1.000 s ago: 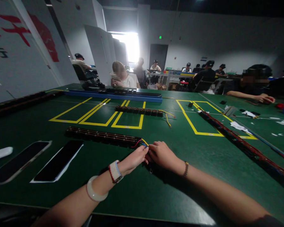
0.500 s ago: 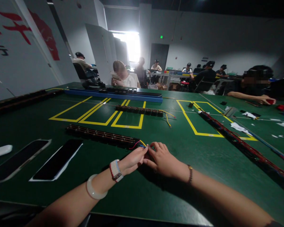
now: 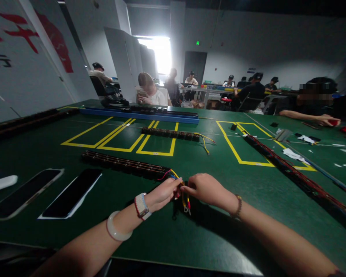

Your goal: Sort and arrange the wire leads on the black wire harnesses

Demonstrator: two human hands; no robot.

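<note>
A long black strip [image 3: 123, 164] with copper-coloured lines lies slantwise on the green table, and yellow, blue and pink wires come out of its right end. My left hand [image 3: 164, 193] is closed in a pinch on these wires [image 3: 175, 175] just past the strip's end. Close beside it, my right hand [image 3: 206, 190] has its fingers curled, thumb and fingertips on the yellow wires. Below the hands hang the wires' ends with ring terminals [image 3: 186, 209], one with a red sleeve. Part of the wires is hidden by my fingers.
Two phones [image 3: 72, 194] [image 3: 25, 194] lie at left beside a white object [image 3: 2, 184]. A second wired strip [image 3: 170, 134] lies farther back, before a blue rail [image 3: 138, 115]. At right runs a long strip with red wires [image 3: 294, 175]. Several people sit beyond the table.
My right hand has shifted slightly right and turned, its fingers now curled under. The yellow wires' ring-terminal ends, hidden before, now hang in sight below the hands.
</note>
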